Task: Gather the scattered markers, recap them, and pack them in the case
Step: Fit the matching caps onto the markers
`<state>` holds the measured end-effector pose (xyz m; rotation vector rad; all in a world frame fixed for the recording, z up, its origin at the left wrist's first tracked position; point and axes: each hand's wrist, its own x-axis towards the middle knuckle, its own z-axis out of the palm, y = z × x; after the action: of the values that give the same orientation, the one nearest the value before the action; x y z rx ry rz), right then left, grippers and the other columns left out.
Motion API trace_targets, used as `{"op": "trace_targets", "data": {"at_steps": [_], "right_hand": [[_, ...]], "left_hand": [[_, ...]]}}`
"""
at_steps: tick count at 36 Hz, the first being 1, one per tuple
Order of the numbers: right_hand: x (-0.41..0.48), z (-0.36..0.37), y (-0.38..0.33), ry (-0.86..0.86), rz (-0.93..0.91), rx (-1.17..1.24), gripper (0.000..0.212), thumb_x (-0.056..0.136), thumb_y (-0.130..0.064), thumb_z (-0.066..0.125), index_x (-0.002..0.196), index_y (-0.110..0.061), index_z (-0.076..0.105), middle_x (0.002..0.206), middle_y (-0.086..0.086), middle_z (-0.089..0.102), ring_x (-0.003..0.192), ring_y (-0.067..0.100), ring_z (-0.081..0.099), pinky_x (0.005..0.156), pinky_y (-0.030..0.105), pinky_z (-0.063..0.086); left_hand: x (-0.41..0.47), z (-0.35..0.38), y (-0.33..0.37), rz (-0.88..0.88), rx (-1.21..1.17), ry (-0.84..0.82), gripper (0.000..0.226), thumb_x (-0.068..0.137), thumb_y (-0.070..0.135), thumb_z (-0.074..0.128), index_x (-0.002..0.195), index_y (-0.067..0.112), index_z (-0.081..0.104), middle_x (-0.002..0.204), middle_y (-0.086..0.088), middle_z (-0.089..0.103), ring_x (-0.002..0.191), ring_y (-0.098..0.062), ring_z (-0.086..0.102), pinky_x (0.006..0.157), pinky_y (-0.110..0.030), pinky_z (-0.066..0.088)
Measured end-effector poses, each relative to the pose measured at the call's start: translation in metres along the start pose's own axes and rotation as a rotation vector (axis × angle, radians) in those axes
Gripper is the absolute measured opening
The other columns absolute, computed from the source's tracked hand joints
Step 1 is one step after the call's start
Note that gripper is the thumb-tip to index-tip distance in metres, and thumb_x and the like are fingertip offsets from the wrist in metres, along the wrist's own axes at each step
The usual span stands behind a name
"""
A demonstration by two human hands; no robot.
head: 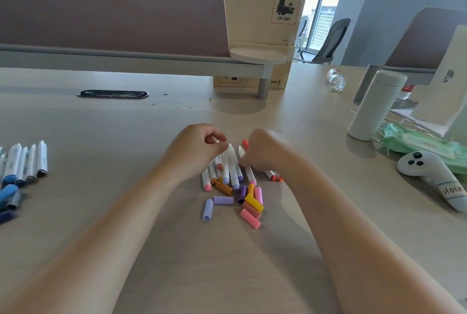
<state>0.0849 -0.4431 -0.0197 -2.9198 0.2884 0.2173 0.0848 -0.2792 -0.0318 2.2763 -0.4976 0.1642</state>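
Several white-barrelled markers [231,167] lie bunched in the middle of the table, pink, purple and orange tips toward me. Loose caps [249,202] in purple, pink, yellow and brown are scattered just in front of them. My left hand [199,148] rests over the left side of the bunch, fingertips pinched at the far end of one marker. My right hand [260,149] covers the right side, fingers curled around a marker whose orange-red end [245,143] sticks up. A second group of markers [25,162] with blue and grey caps lies at the far left. No case is in view.
A white flask [374,106] stands at the right, with a green packet [419,144] and a white controller [434,177] beside it. A clear bottle [336,79] lies further back. A desk divider [113,15] and stacked cardboard boxes [262,10] close off the rear.
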Motion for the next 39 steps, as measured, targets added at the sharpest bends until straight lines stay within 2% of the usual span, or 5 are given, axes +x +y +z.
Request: {"op": "trace_targets", "data": {"at_steps": [8, 14, 21, 35, 39], "right_hand": [[-0.001, -0.001, 0.001, -0.003, 0.038, 0.061, 0.023, 0.087, -0.035, 0.067, 0.099, -0.016, 0.065, 0.087, 0.002, 0.064, 0.079, 0.019, 0.065, 0.073, 0.030, 0.058], [-0.005, -0.014, 0.022, 0.034, 0.066, 0.328, 0.027, 0.084, -0.031, 0.067, 0.069, -0.010, 0.057, 0.065, 0.004, 0.052, 0.057, 0.018, 0.048, 0.055, 0.027, 0.041], [-0.004, -0.023, 0.035, -0.008, 0.071, 0.463, 0.036, 0.080, -0.035, 0.072, 0.063, -0.009, 0.056, 0.058, 0.005, 0.047, 0.050, 0.019, 0.038, 0.052, 0.028, 0.034], [-0.011, -0.027, 0.034, -0.023, 0.030, 0.502, 0.028, 0.081, -0.025, 0.062, 0.060, -0.010, 0.049, 0.054, 0.002, 0.039, 0.044, 0.016, 0.032, 0.046, 0.023, 0.027], [-0.010, -0.026, 0.032, -0.028, 0.032, 0.487, 0.028, 0.080, -0.024, 0.062, 0.060, -0.010, 0.050, 0.052, 0.002, 0.039, 0.043, 0.016, 0.031, 0.047, 0.024, 0.028]], "left_hand": [[-0.007, 0.005, 0.014, 0.050, 0.095, -0.098, 0.010, 0.091, 0.031, 0.065, 0.095, 0.023, 0.070, 0.088, 0.006, 0.067, 0.081, -0.009, 0.060, 0.064, -0.024, 0.044], [-0.013, 0.012, 0.037, 0.135, 0.176, -0.283, 0.007, 0.084, 0.033, 0.073, 0.088, 0.026, 0.073, 0.088, 0.010, 0.060, 0.073, -0.005, 0.053, 0.057, -0.021, 0.036], [-0.016, 0.026, 0.049, 0.188, 0.289, -0.440, 0.026, 0.076, 0.044, 0.077, 0.094, 0.025, 0.073, 0.102, 0.006, 0.061, 0.098, -0.013, 0.055, 0.087, -0.037, 0.049], [-0.015, 0.025, 0.048, 0.191, 0.320, -0.491, 0.015, 0.081, 0.040, 0.074, 0.086, 0.026, 0.074, 0.096, 0.011, 0.058, 0.093, -0.007, 0.056, 0.082, -0.028, 0.048], [-0.015, 0.026, 0.048, 0.175, 0.291, -0.478, 0.013, 0.081, 0.038, 0.074, 0.085, 0.026, 0.069, 0.091, 0.012, 0.058, 0.082, -0.004, 0.055, 0.067, -0.020, 0.043]]}}
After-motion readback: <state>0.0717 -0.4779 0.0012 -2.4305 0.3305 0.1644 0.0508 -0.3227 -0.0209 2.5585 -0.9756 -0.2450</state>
